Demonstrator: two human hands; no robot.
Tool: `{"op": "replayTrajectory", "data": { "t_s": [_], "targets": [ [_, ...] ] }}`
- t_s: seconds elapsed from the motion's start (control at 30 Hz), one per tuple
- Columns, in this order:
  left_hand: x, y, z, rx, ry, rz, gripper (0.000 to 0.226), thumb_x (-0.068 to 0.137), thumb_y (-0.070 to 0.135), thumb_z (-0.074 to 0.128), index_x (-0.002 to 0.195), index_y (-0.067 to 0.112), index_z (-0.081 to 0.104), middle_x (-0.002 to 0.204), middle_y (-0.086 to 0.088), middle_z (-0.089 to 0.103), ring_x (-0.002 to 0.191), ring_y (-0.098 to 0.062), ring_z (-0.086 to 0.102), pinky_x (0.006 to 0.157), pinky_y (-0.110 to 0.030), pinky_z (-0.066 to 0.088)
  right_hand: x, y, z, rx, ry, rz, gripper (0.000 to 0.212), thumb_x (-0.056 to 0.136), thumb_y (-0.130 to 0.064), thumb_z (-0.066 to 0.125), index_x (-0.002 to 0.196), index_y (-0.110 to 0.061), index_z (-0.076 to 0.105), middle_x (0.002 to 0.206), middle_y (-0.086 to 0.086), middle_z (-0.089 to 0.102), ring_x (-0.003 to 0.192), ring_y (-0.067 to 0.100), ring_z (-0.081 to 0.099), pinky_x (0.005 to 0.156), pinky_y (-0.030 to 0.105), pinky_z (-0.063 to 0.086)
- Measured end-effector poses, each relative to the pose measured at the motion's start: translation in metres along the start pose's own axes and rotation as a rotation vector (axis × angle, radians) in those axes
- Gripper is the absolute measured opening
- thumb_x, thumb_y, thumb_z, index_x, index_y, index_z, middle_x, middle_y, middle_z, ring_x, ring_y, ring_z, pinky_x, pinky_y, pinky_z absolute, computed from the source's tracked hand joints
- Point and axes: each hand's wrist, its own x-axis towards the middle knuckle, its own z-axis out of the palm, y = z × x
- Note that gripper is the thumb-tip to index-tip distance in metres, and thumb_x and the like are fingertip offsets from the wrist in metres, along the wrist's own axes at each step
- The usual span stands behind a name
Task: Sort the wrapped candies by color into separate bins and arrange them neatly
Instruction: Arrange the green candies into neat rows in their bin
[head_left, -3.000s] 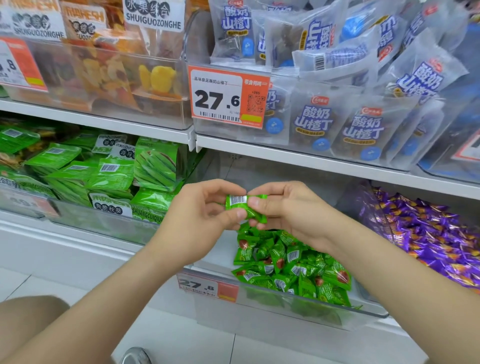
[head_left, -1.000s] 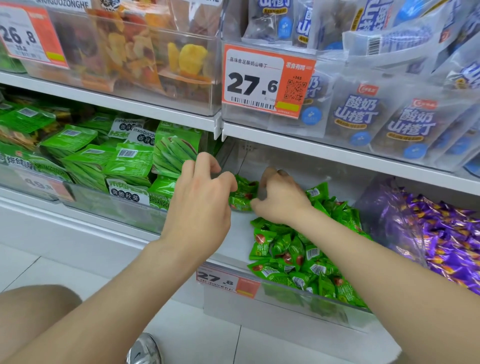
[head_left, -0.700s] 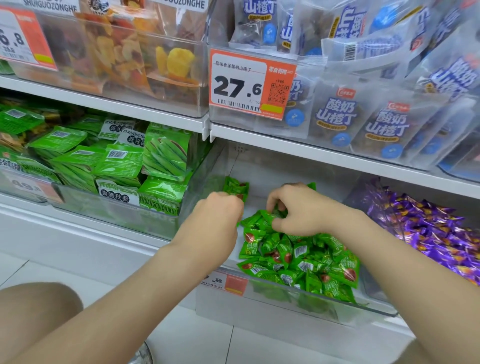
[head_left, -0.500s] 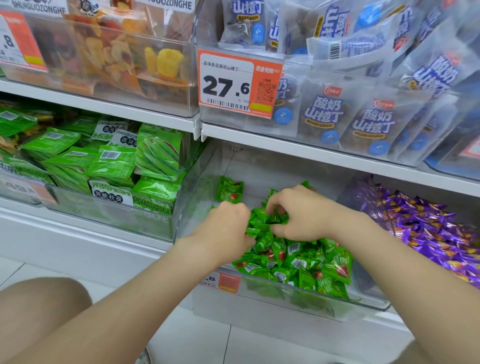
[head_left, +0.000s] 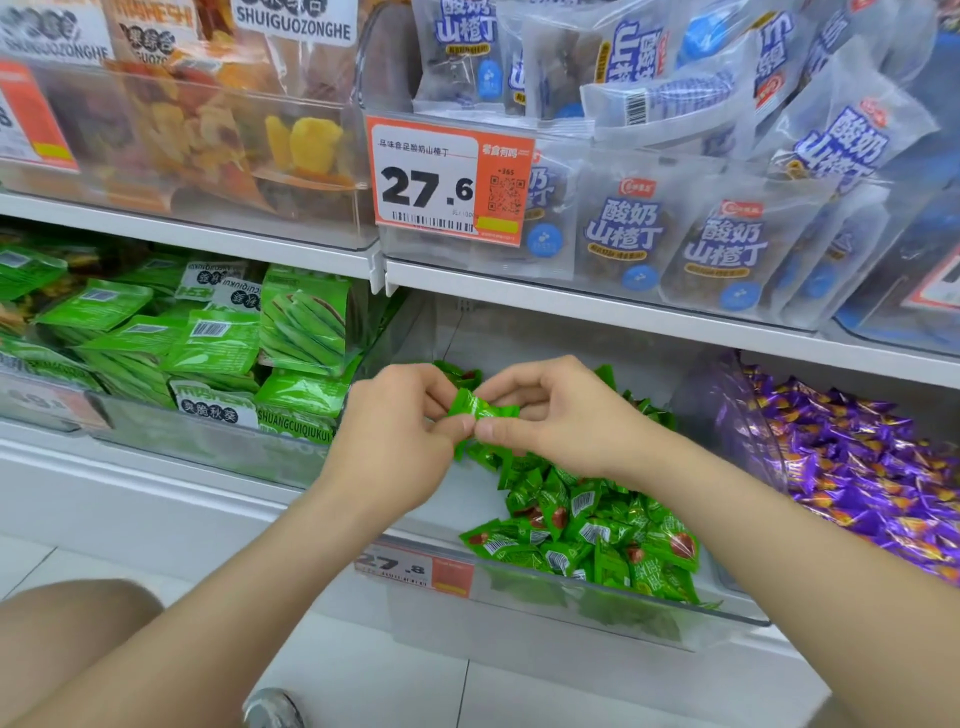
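A small green wrapped candy (head_left: 480, 408) is pinched between both hands above a clear bin (head_left: 623, 618) on the lower shelf. My left hand (head_left: 400, 431) grips its left end and my right hand (head_left: 556, 410) grips its right end. Below and to the right, a heap of green wrapped candies (head_left: 587, 525) fills the bin's front and middle. One green candy (head_left: 460, 371) stands at the back left of that bin, partly hidden by my left hand. In the bin to the right lie purple wrapped candies (head_left: 872, 467).
Green snack packets (head_left: 218, 338) fill the bin to the left. The upper shelf carries dried fruit packs (head_left: 208, 135) and white-blue packets (head_left: 675, 228) behind a 27.6 price tag (head_left: 447, 182). A knee (head_left: 67, 623) shows at lower left over the tiled floor.
Both hands left the heap, where they were picking among the candies, and rose with one green candy now held between them above the bin.
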Motion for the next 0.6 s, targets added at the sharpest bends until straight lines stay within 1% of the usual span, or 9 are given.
{"op": "replayTrajectory", "data": {
  "t_s": [0.07, 0.1, 0.17, 0.2, 0.27, 0.37, 0.43, 0.47, 0.6],
  "targets": [
    [-0.001, -0.003, -0.008, 0.034, 0.033, 0.09, 0.01, 0.087, 0.025, 0.082, 0.09, 0.027, 0.072, 0.076, 0.012, 0.072, 0.07, -0.006, 0.07, 0.072, -0.035, 0.06, 0.005, 0.0, 0.005, 0.032, 0.049, -0.002, 0.026, 0.085, -0.029, 0.087, 0.108, -0.023, 0.077, 0.097, -0.001, 0.079, 0.086, 0.02, 0.077, 0.079, 0.034, 0.061],
    [-0.002, -0.005, -0.011, 0.109, 0.079, 0.161, 0.009, 0.089, 0.022, 0.079, 0.095, 0.027, 0.073, 0.082, 0.012, 0.072, 0.078, -0.011, 0.07, 0.075, -0.038, 0.059, 0.01, 0.002, 0.008, -0.053, 0.111, -0.008, 0.027, 0.085, -0.034, 0.086, 0.108, -0.025, 0.077, 0.095, -0.004, 0.079, 0.087, 0.017, 0.076, 0.081, 0.034, 0.06],
    [-0.002, -0.009, -0.018, 0.305, 0.189, 0.266, 0.015, 0.091, 0.018, 0.074, 0.103, 0.026, 0.072, 0.098, 0.006, 0.068, 0.095, -0.024, 0.06, 0.077, -0.045, 0.054, 0.022, 0.009, 0.015, -0.363, 0.237, -0.017, 0.033, 0.085, -0.049, 0.082, 0.111, -0.029, 0.077, 0.093, -0.013, 0.075, 0.086, 0.011, 0.069, 0.079, 0.029, 0.052],
    [-0.002, -0.011, -0.022, 0.367, 0.238, 0.28, 0.018, 0.09, 0.016, 0.073, 0.105, 0.026, 0.072, 0.104, 0.003, 0.064, 0.1, -0.028, 0.054, 0.076, -0.047, 0.053, 0.028, 0.013, 0.018, -0.488, 0.268, -0.016, 0.035, 0.086, -0.052, 0.079, 0.114, -0.031, 0.076, 0.095, -0.014, 0.074, 0.088, 0.013, 0.067, 0.077, 0.029, 0.049],
    [-0.001, -0.015, -0.027, 0.406, 0.277, 0.251, 0.025, 0.087, 0.01, 0.072, 0.107, 0.025, 0.071, 0.11, 0.0, 0.055, 0.102, -0.031, 0.049, 0.077, -0.049, 0.051, 0.043, 0.019, 0.026, -0.584, 0.274, 0.002, 0.038, 0.089, -0.053, 0.076, 0.121, -0.034, 0.073, 0.109, -0.004, 0.075, 0.1, 0.023, 0.065, 0.084, 0.033, 0.052],
    [0.001, -0.021, -0.028, 0.396, 0.201, 0.159, 0.029, 0.087, 0.009, 0.07, 0.111, 0.025, 0.07, 0.112, -0.001, 0.048, 0.103, -0.029, 0.05, 0.081, -0.048, 0.051, 0.064, 0.026, 0.038, -0.682, 0.244, 0.039, 0.034, 0.094, -0.037, 0.07, 0.127, -0.028, 0.064, 0.119, 0.011, 0.067, 0.113, 0.036, 0.06, 0.093, 0.042, 0.054],
    [0.001, -0.024, -0.027, 0.383, 0.133, 0.132, 0.028, 0.087, 0.009, 0.069, 0.11, 0.026, 0.07, 0.112, 0.0, 0.046, 0.103, -0.029, 0.052, 0.082, -0.049, 0.052, 0.073, 0.028, 0.044, -0.739, 0.193, 0.056, 0.031, 0.095, -0.024, 0.065, 0.125, -0.019, 0.057, 0.116, 0.018, 0.06, 0.114, 0.043, 0.058, 0.093, 0.048, 0.055],
    [0.001, -0.025, -0.026, 0.377, 0.106, 0.124, 0.027, 0.088, 0.009, 0.068, 0.109, 0.026, 0.07, 0.111, 0.0, 0.046, 0.103, -0.029, 0.053, 0.082, -0.049, 0.053, 0.076, 0.028, 0.047, -0.771, 0.174, 0.051, 0.031, 0.095, -0.022, 0.066, 0.124, -0.017, 0.056, 0.115, 0.019, 0.058, 0.113, 0.044, 0.059, 0.092, 0.049, 0.055],
    [0.0, -0.026, -0.023, 0.403, 0.051, 0.103, 0.025, 0.092, 0.012, 0.065, 0.11, 0.028, 0.069, 0.112, 0.0, 0.046, 0.106, -0.028, 0.05, 0.083, -0.049, 0.054, 0.082, 0.028, 0.054, -0.993, 0.132, -0.035, 0.028, 0.095, -0.035, 0.072, 0.119, -0.021, 0.068, 0.114, 0.013, 0.064, 0.105, 0.04, 0.066, 0.084, 0.043, 0.057]
  ]
}}
